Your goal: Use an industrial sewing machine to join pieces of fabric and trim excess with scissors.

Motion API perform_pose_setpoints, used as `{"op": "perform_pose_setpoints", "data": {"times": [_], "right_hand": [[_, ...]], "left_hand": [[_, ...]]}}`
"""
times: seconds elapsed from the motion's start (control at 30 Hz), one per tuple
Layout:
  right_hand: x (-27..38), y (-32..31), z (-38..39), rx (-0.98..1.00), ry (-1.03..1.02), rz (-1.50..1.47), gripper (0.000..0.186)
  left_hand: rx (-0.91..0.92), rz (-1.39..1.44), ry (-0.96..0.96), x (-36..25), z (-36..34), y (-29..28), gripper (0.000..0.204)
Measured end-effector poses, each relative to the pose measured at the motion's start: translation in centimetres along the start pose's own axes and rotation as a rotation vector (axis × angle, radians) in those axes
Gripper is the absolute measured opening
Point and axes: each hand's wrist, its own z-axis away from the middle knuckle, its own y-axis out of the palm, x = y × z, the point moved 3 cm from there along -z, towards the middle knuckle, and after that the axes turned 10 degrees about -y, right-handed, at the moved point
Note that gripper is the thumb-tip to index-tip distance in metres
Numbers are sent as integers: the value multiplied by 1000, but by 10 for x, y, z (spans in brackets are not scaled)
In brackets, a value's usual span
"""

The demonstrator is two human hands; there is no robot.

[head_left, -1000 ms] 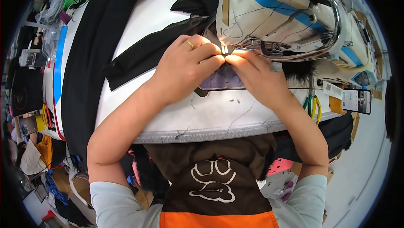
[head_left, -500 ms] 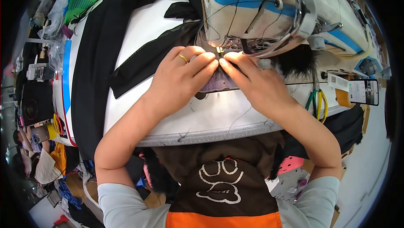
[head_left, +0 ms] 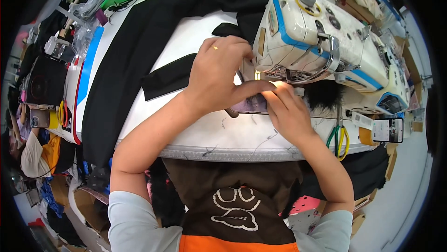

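At the front of a white sewing machine (head_left: 298,24) both my hands work beside the lit needle area. My left hand (head_left: 216,73) is spread in a wide curve, thumb stretched right and fingers bent toward the machine head, their tips partly hidden. Under it runs a strip of black fabric (head_left: 170,76). My right hand (head_left: 291,114) has its fingers pinched together at the tip of my left thumb. What they pinch is hidden. A bit of dark, fuzzy material shows below the thumb, over a shiny purplish plate (head_left: 251,107).
Green- and yellow-handled scissors (head_left: 339,140) and a phone (head_left: 388,130) lie at the right. Black fluff (head_left: 326,94) sits beside the needle area. A long black cloth (head_left: 109,70) drapes over the white table (head_left: 186,133) on the left. A ruler tape (head_left: 223,154) lines the front edge.
Both hands were pinching side by side at the needle. My left hand has risen and spread, its thumb reaching across to my right fingertips. The view has shifted, showing more of the machine.
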Motion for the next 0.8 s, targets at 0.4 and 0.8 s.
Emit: {"op": "perform_pose_setpoints", "data": {"times": [0.4, 0.8], "right_hand": [[47, -39, -29, -250, 360, -611, 43], [36, 5, -25, -574, 866, -1223, 42]], "left_hand": [[432, -104, 122, -3, 47, -22, 21], [512, -119, 58, 2, 63, -13, 23]]}}
